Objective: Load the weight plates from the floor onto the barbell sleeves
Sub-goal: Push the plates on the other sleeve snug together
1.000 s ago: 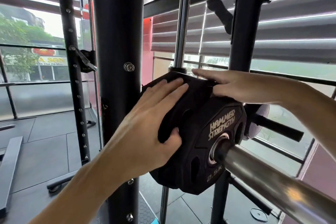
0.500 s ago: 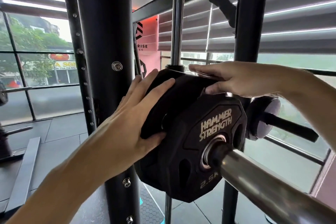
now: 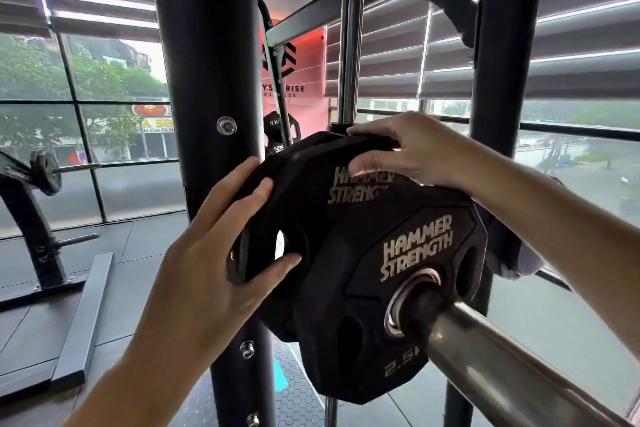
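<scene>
The rack post [image 3: 207,80] rises black straight ahead of me, with a second post [image 3: 502,45] to the right and a chrome guide rod [image 3: 351,28] between them. Behind them are windows [image 3: 104,135] and grey blinds [image 3: 588,28].

The sleeve [image 3: 502,367] runs from the lower right up into the plates, bright steel, its far part hidden by them.

The big plate [image 3: 304,191] sits further in on the sleeve, tilted, its top edge leaning away toward the guide rod. It carries HAMMER STRENGTH lettering near the top and an oval slot [image 3: 280,246] on its left side.

The small plate [image 3: 398,288] is threaded on the sleeve just in front of the big one, touching its face. It reads HAMMER STRENGTH, with 2.5 showing below the hole.

My left hand [image 3: 207,274] is on the big plate's left edge: fingers spread over the rim, thumb reaching toward the slot, so my grip there wraps the edge loosely.

My right hand [image 3: 412,152] grips the big plate's top edge, fingers curled over the rim and thumb pressed to its front face.
</scene>
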